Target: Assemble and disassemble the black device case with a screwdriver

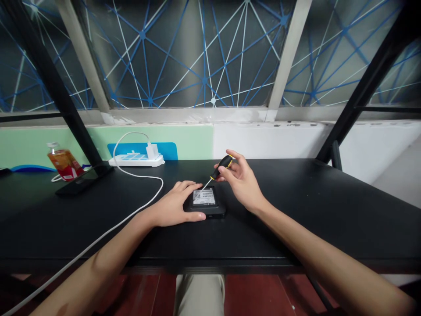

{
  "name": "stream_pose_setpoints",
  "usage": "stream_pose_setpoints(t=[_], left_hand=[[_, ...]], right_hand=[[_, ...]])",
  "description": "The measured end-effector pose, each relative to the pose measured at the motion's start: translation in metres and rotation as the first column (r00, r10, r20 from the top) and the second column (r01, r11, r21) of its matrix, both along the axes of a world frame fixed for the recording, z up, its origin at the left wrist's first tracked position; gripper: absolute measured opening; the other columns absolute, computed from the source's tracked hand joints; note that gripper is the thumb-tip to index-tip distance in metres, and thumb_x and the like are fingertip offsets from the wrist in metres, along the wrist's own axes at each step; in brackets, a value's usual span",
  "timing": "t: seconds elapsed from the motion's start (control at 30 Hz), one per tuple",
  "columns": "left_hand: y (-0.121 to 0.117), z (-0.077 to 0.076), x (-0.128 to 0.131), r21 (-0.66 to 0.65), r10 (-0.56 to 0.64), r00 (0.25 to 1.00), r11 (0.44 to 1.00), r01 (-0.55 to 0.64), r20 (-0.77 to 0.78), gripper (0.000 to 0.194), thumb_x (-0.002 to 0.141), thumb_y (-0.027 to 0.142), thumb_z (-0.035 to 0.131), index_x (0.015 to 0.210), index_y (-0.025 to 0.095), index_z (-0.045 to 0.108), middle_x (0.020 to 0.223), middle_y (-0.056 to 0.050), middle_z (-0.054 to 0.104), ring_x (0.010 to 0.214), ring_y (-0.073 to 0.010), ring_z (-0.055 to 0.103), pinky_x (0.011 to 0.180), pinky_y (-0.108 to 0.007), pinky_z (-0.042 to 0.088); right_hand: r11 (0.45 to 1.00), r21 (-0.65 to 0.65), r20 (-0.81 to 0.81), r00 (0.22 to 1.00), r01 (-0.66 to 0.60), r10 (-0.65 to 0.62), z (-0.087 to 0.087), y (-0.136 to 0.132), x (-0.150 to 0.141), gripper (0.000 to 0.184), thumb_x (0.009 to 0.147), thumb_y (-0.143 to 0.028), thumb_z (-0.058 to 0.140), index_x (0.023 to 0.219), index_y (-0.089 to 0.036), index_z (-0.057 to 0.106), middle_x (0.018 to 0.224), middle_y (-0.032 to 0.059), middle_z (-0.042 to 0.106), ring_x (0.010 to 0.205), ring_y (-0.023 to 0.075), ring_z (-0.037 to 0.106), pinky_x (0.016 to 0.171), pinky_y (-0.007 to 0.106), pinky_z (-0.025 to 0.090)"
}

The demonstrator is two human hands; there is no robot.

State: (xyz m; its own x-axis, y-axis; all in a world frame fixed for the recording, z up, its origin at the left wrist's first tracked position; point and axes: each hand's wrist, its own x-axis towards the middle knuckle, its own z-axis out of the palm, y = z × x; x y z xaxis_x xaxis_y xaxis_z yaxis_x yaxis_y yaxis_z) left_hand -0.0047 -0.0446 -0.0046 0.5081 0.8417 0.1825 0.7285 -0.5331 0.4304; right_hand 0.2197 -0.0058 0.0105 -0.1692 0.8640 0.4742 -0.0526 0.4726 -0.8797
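A small black box-shaped device (216,211) with a printed white label (204,197) on its upper face lies on the black table. My left hand (177,205) is wrapped round its left side, thumb along the near edge and fingers at the far edge. Between the thumb and fingers of my right hand (241,182) is a screwdriver (221,167) with a black and yellow handle. It tilts down to the left, and its metal shaft reaches over the label; whether the tip touches the surface I cannot tell.
A white power strip (141,160) with a plugged-in charger (152,151) stands against the wall. Its white cable (131,213) runs across the table past my left arm. Farther left are a drink bottle (64,162) and a flat dark tablet-like object (83,180). Black frame posts (351,105) rise at both sides.
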Motion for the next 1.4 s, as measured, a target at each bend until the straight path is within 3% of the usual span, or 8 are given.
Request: stream_pose_setpoints(t=[0.13, 0.2, 0.27, 0.37, 0.43, 0.87, 1.07, 1.4], left_hand=[[-0.001, 0.0, 0.0, -0.009, 0.013, 1.0, 1.0, -0.013, -0.01, 0.083, 0.078, 0.057, 0.07, 0.147, 0.025, 0.036, 0.148, -0.011, 0.039, 0.136, -0.0331, 0.036, 0.115, -0.052, 0.032], [-0.001, 0.0, 0.0, -0.013, 0.014, 1.0, 1.0, -0.014, -0.013, 0.083, 0.078, 0.058, 0.07, 0.147, 0.025, 0.036, 0.148, -0.011, 0.039, 0.136, -0.033, 0.036, 0.115, -0.052, 0.031], [0.0, -0.001, -0.001, -0.013, 0.009, 1.0, 1.0, -0.009, -0.014, 0.084, 0.079, 0.059, 0.069, 0.148, 0.026, 0.035, 0.148, -0.011, 0.038, 0.136, -0.033, 0.036, 0.115, -0.052, 0.031], [0.001, -0.002, -0.001, -0.011, 0.004, 1.0, 1.0, -0.004, -0.017, 0.084, 0.079, 0.06, 0.068, 0.149, 0.027, 0.034, 0.149, -0.011, 0.037, 0.137, -0.0332, 0.035, 0.115, -0.053, 0.031], [0.001, -0.002, 0.0, -0.014, 0.005, 1.0, 1.0, -0.005, -0.019, 0.085, 0.079, 0.062, 0.067, 0.149, 0.027, 0.033, 0.149, -0.011, 0.037, 0.137, -0.0334, 0.035, 0.114, -0.053, 0.032], [0.0, -0.003, -0.001, -0.008, 0.008, 1.0, 1.0, -0.008, 0.012, 0.084, 0.078, 0.062, 0.068, 0.148, 0.03, 0.035, 0.149, -0.011, 0.038, 0.135, -0.0351, 0.038, 0.112, -0.054, 0.034], [0.0, -0.003, 0.0, -0.019, 0.009, 1.0, 1.0, -0.009, -0.001, 0.085, 0.079, 0.061, 0.067, 0.149, 0.028, 0.033, 0.15, -0.012, 0.037, 0.137, -0.0339, 0.036, 0.114, -0.053, 0.032], [0.001, -0.005, -0.002, 0.006, -0.006, 1.0, 1.0, 0.005, 0.02, 0.084, 0.078, 0.061, 0.068, 0.149, 0.03, 0.034, 0.15, -0.011, 0.038, 0.137, -0.0346, 0.037, 0.113, -0.054, 0.033]], right_hand=[[0.984, 0.038, 0.029, 0.984, 0.177, -0.178, -0.001, 0.015, 0.013, 0.059, 0.088, -0.045, 0.057, 0.137, -0.022, 0.036, 0.077, -0.0031, 0.057, 0.059, 0.0104, 0.055, 0.066, 0.032, 0.052], [0.961, 0.063, 0.158, 0.948, 0.269, -0.276, -0.001, 0.018, 0.019, 0.053, 0.09, -0.048, 0.052, 0.135, -0.023, 0.042, 0.07, -0.0053, 0.048, 0.057, 0.0108, 0.051, 0.06, 0.03, 0.047], [0.934, 0.159, 0.357, 0.863, 0.32, -0.356, 0.0, 0.018, 0.023, 0.045, 0.092, -0.049, 0.047, 0.13, -0.025, 0.05, 0.068, -0.005, 0.046, 0.06, 0.0119, 0.05, 0.061, 0.029, 0.044], [0.921, 0.289, 0.616, 0.685, 0.263, -0.389, -0.001, 0.013, 0.023, 0.041, 0.094, -0.044, 0.042, 0.127, -0.024, 0.054, 0.069, -0.0032, 0.051, 0.062, 0.0135, 0.053, 0.064, 0.029, 0.042], [0.924, 0.315, 0.698, 0.607, 0.216, -0.38, -0.002, 0.011, 0.021, 0.04, 0.093, -0.042, 0.043, 0.125, -0.023, 0.056, 0.07, -0.0016, 0.055, 0.065, 0.0156, 0.054, 0.065, 0.03, 0.041], [0.938, 0.294, 0.879, 0.333, 0.186, -0.342, -0.011, 0.018, 0.025, 0.04, 0.091, -0.042, 0.048, 0.122, -0.022, 0.061, 0.078, 0.0067, 0.068, 0.085, 0.0242, 0.065, 0.076, 0.034, 0.045], [0.945, 0.276, 0.912, 0.263, 0.175, -0.315, -0.01, 0.017, 0.025, 0.039, 0.093, -0.043, 0.046, 0.122, -0.023, 0.06, 0.086, 0.0094, 0.072, 0.096, 0.0281, 0.066, 0.076, 0.035, 0.046], [0.951, 0.259, 0.92, 0.258, 0.17, -0.297, -0.007, 0.014, 0.024, 0.043, 0.097, -0.046, 0.035, 0.123, -0.021, 0.059, 0.104, 0.0125, 0.074, 0.106, 0.0312, 0.066, 0.083, 0.04, 0.048]])
